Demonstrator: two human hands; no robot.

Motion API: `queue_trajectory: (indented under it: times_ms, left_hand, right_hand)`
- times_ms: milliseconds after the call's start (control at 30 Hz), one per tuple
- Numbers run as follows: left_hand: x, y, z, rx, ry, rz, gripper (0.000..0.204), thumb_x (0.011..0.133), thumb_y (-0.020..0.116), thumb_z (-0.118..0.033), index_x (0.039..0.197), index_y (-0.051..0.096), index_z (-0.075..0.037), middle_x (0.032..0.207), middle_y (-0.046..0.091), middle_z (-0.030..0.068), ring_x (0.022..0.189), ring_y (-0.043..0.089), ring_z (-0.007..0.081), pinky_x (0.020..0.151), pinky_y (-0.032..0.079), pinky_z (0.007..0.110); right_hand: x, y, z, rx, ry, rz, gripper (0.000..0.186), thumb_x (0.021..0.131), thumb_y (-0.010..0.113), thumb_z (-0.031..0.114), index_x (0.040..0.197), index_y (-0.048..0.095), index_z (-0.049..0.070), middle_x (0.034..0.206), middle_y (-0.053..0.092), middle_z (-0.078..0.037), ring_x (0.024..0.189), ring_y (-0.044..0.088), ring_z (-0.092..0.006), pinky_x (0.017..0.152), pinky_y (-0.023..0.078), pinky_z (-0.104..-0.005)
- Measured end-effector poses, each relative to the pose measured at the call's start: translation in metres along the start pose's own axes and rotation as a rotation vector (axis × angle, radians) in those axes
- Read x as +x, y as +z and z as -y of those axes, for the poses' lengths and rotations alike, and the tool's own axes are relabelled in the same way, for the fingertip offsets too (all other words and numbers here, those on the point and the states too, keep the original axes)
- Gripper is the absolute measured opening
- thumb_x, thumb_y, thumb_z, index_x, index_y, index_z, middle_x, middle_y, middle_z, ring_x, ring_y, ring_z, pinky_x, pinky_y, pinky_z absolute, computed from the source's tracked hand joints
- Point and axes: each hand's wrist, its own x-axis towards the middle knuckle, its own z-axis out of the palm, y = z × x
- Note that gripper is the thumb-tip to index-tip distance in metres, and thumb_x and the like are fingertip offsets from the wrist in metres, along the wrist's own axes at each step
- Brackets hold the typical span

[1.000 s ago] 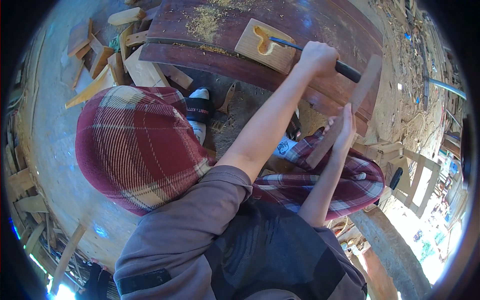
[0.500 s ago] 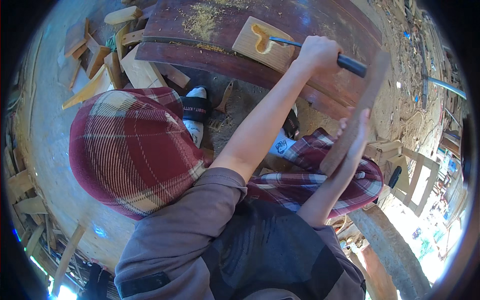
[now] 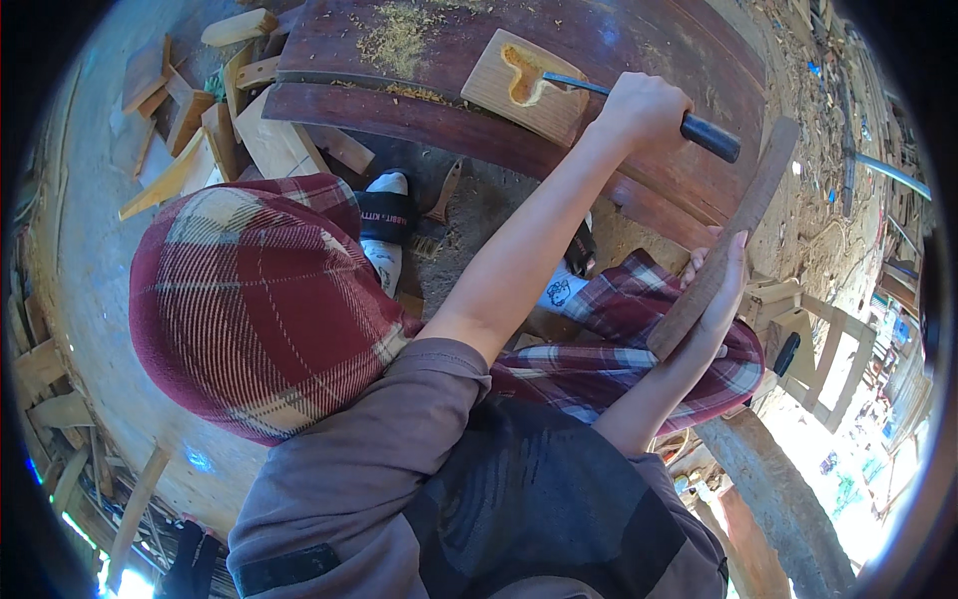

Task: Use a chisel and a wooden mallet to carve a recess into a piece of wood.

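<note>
My left hand (image 3: 644, 110) is wrapped round a chisel with a dark handle (image 3: 711, 137); its metal blade (image 3: 564, 78) reaches into a curved, light-edged recess in a pale wooden block (image 3: 484, 80). The block lies on a dark reddish plank bench (image 3: 354, 98), with shavings scattered nearby. My right hand (image 3: 717, 275) grips a long flat wooden stick (image 3: 753, 200), tilted upward alongside the handle's end; a narrow gap shows between stick and handle.
Offcuts (image 3: 185, 120) are piled at the left. A brush (image 3: 447, 195) lies on the ground between bench and my sandalled feet (image 3: 384, 215). My plaid-covered knees (image 3: 249, 299) are below the bench. A wooden frame (image 3: 838, 349) stands at the right.
My right hand and the stick have moved rightward and slightly down. My left hand and the chisel handle have shifted slightly right, with the blade still in the recess.
</note>
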Motion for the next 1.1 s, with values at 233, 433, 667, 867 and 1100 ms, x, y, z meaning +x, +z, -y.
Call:
queue_trajectory:
  times_ms: [233,433,667,867,1100]
  left_hand:
    - [0.001,-0.001,-0.001,0.008,-0.008,-0.003,0.019,0.072,0.063,-0.030,0.086,0.073,-0.021,0.076,0.069,0.0099,0.076,0.067,0.0296,0.075,0.053,0.040]
    - [0.002,0.006,0.000,0.007,-0.013,-0.007,0.020,0.071,0.065,-0.034,0.084,0.073,-0.021,0.074,0.068,0.0085,0.075,0.067,0.0288,0.073,0.053,0.040]
    - [0.003,0.015,0.004,0.011,0.013,-0.093,0.023,0.068,0.069,-0.040,0.082,0.074,-0.022,0.070,0.068,0.0064,0.072,0.067,0.0276,0.070,0.053,0.038]
    - [0.005,0.016,0.004,-0.009,0.005,-0.105,0.021,0.066,0.070,-0.039,0.079,0.073,-0.022,0.068,0.067,0.0061,0.070,0.066,0.0277,0.068,0.052,0.038]
    - [0.006,0.019,0.006,-0.013,0.023,-0.147,0.021,0.066,0.069,-0.039,0.077,0.073,-0.022,0.069,0.067,0.0064,0.069,0.066,0.0280,0.068,0.052,0.038]
  right_hand:
    - [0.002,-0.003,-0.002,-0.001,-0.005,-0.014,0.057,0.092,0.048,0.056,0.109,0.052,0.001,0.063,0.047,-0.002,0.048,0.047,-0.0093,0.043,0.038,-0.0227]
    - [0.000,-0.001,-0.001,-0.010,-0.014,0.003,0.057,0.092,0.049,0.056,0.109,0.052,0.002,0.063,0.047,-0.002,0.048,0.047,-0.0096,0.042,0.038,-0.0227]
    - [-0.003,-0.007,0.002,0.137,-0.141,-0.102,0.052,0.092,0.051,0.053,0.105,0.053,0.002,0.061,0.047,-0.002,0.047,0.046,-0.0097,0.043,0.038,-0.0229]
    - [-0.008,0.024,-0.006,-0.063,-0.084,-0.019,0.050,0.093,0.051,0.050,0.104,0.054,0.001,0.059,0.048,-0.001,0.046,0.047,-0.0093,0.043,0.039,-0.0230]
    - [-0.003,0.015,-0.011,0.061,-0.137,-0.093,0.047,0.091,0.055,0.050,0.099,0.052,0.003,0.061,0.050,-0.001,0.046,0.049,-0.0092,0.040,0.039,-0.0235]
